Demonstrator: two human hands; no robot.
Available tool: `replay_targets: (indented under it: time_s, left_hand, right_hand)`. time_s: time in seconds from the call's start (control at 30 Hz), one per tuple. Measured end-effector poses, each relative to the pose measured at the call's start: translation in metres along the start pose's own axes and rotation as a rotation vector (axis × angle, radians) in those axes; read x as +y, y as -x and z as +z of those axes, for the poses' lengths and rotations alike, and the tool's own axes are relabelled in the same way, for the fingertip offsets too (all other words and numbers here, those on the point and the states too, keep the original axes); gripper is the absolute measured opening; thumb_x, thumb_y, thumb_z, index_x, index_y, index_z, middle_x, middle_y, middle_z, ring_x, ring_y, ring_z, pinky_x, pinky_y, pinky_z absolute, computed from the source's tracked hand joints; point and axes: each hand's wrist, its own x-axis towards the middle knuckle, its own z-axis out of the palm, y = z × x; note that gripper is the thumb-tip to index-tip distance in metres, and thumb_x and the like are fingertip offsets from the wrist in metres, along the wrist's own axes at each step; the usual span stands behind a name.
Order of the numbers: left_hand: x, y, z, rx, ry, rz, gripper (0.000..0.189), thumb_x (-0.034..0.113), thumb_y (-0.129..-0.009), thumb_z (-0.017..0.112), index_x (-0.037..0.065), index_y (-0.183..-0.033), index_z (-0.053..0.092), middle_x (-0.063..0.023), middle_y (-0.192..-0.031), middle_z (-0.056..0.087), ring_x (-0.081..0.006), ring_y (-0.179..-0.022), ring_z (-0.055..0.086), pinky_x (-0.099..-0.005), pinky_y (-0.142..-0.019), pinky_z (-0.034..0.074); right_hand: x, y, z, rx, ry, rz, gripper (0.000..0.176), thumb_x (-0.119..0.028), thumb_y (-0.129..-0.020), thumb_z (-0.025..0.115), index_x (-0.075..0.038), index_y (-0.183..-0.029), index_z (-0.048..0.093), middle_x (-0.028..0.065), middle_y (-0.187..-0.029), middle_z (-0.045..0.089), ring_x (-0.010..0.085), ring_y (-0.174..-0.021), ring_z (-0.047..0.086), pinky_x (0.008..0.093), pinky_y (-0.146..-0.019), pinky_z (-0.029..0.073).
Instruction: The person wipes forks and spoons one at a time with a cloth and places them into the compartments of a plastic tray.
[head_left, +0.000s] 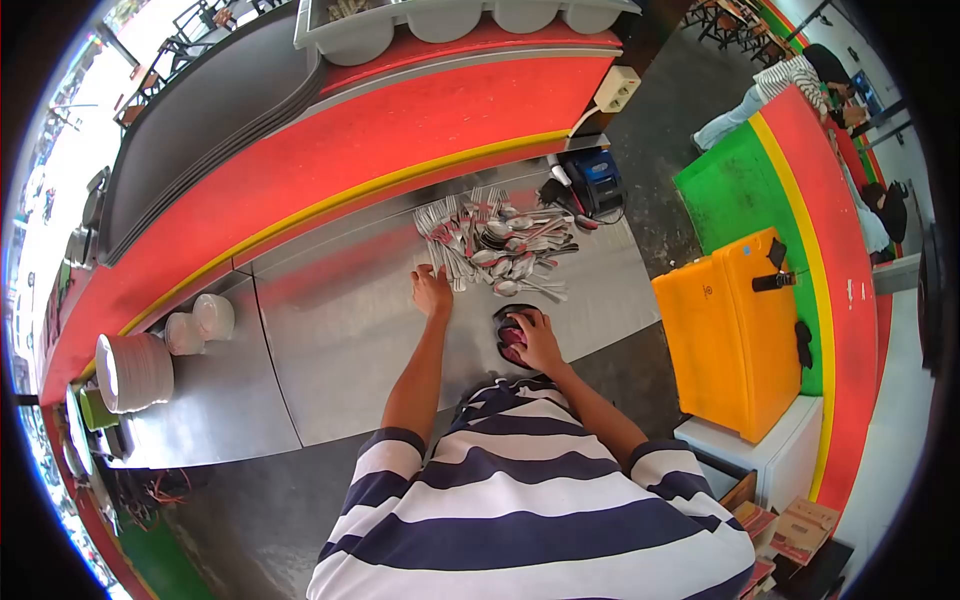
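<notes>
A large pile of metal spoons and forks lies spread on the steel counter in front of me. My left hand is at the pile's left edge, its fingers closed around the handle end of a fork. A few loose spoons and forks lie at the near side of the pile. Close to my body, my right hand has its fingers curled over a small black and dark red item resting on the counter. My palm and fingers cover part of that item, so its kind is hidden.
A blue and black device stands behind the pile. Stacked white plates and white bowls sit on the left of the steel counter. A red ledge runs behind; an orange box stands right. Other people are farther off.
</notes>
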Motion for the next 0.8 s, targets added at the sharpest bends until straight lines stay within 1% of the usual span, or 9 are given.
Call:
replay_targets:
  time_s: [0.07,0.17,0.27,0.37,0.53,0.63,0.67,0.77,0.8]
  left_hand:
    - [-0.002,-0.006,-0.003,-0.085,0.003,-0.087,0.029,0.035,-0.09,0.064,0.007,-0.1,0.062,-0.0102,-0.104,0.06,-0.0345,-0.09,0.064,-0.0489,-0.08,0.047]
    - [-0.017,-0.015,-0.001,-0.155,-0.143,0.022,0.03,0.036,-0.094,0.058,0.007,-0.096,0.064,-0.0105,-0.104,0.063,-0.034,-0.093,0.064,-0.0492,-0.082,0.047]
    - [-0.027,-0.013,-0.006,-0.247,-0.161,0.083,0.034,0.041,-0.094,0.056,0.008,-0.094,0.065,-0.0116,-0.104,0.065,-0.0338,-0.095,0.064,-0.0507,-0.085,0.046]
    - [-0.022,-0.001,-0.011,-0.176,-0.012,-0.029,0.034,0.044,-0.092,0.059,0.011,-0.093,0.066,-0.0097,-0.104,0.064,-0.0318,-0.098,0.063,-0.0523,-0.086,0.045]
    - [0.0,0.008,-0.012,-0.102,-0.089,-0.06,0.033,0.046,-0.086,0.066,0.014,-0.091,0.067,-0.0065,-0.103,0.063,-0.0278,-0.098,0.062,-0.0522,-0.086,0.044]
    - [0.004,0.014,-0.003,-0.055,-0.091,-0.109,0.031,0.044,-0.085,0.068,0.014,-0.091,0.067,-0.0058,-0.104,0.062,-0.0267,-0.099,0.061,-0.0512,-0.087,0.043]
    - [0.004,0.015,-0.002,-0.031,-0.091,-0.125,0.03,0.044,-0.085,0.068,0.014,-0.091,0.068,-0.0057,-0.105,0.062,-0.0265,-0.099,0.061,-0.051,-0.088,0.043]
    - [-0.001,0.02,0.001,-0.064,-0.088,-0.126,0.029,0.042,-0.085,0.068,0.013,-0.09,0.069,-0.0057,-0.107,0.061,-0.0262,-0.101,0.059,-0.0505,-0.09,0.042]
    - [-0.002,0.022,0.002,-0.057,-0.104,-0.119,0.028,0.041,-0.085,0.067,0.013,-0.09,0.069,-0.0065,-0.107,0.061,-0.027,-0.102,0.059,-0.0499,-0.089,0.042]
  right_hand:
    - [0.004,0.002,0.001,0.015,-0.009,0.016,0.071,-0.009,-0.066,0.08,-0.02,-0.13,0.052,0.0122,-0.123,0.049,0.0373,-0.112,0.047,0.0445,-0.095,0.045]
    - [0.008,0.003,0.004,0.023,-0.047,0.025,0.069,-0.01,-0.067,0.079,-0.019,-0.13,0.052,0.0123,-0.122,0.05,0.0377,-0.112,0.047,0.0449,-0.095,0.044]
    - [0.015,0.001,0.005,0.015,-0.045,0.031,0.067,-0.014,-0.068,0.079,-0.018,-0.13,0.052,0.0139,-0.121,0.05,0.0375,-0.111,0.048,0.0451,-0.094,0.044]
    - [0.022,-0.008,0.007,-0.001,-0.054,0.051,0.066,-0.019,-0.067,0.08,-0.014,-0.127,0.055,0.0149,-0.118,0.052,0.0381,-0.109,0.05,0.0447,-0.094,0.043]
    - [0.026,-0.021,0.009,-0.005,-0.12,-0.003,0.063,-0.026,-0.067,0.08,-0.008,-0.123,0.057,0.0168,-0.111,0.056,0.0383,-0.105,0.054,0.0445,-0.091,0.046]
    - [0.033,-0.028,0.004,-0.065,-0.155,-0.049,0.064,-0.027,-0.067,0.08,-0.008,-0.123,0.057,0.017,-0.11,0.056,0.0372,-0.106,0.055,0.044,-0.091,0.046]
    - [0.036,-0.031,0.002,-0.094,-0.164,-0.051,0.066,-0.031,-0.066,0.081,-0.006,-0.123,0.057,0.0178,-0.11,0.056,0.0374,-0.107,0.055,0.0435,-0.092,0.046]
    - [0.057,-0.042,0.007,-0.155,-0.234,-0.093,0.069,-0.037,-0.066,0.082,-0.005,-0.123,0.057,0.019,-0.114,0.057,0.0375,-0.109,0.055,0.0421,-0.094,0.045]
    - [0.059,-0.045,0.007,-0.161,-0.226,-0.057,0.073,-0.042,-0.066,0.082,-0.004,-0.123,0.058,0.0206,-0.117,0.059,0.0373,-0.112,0.056,0.0412,-0.096,0.045]
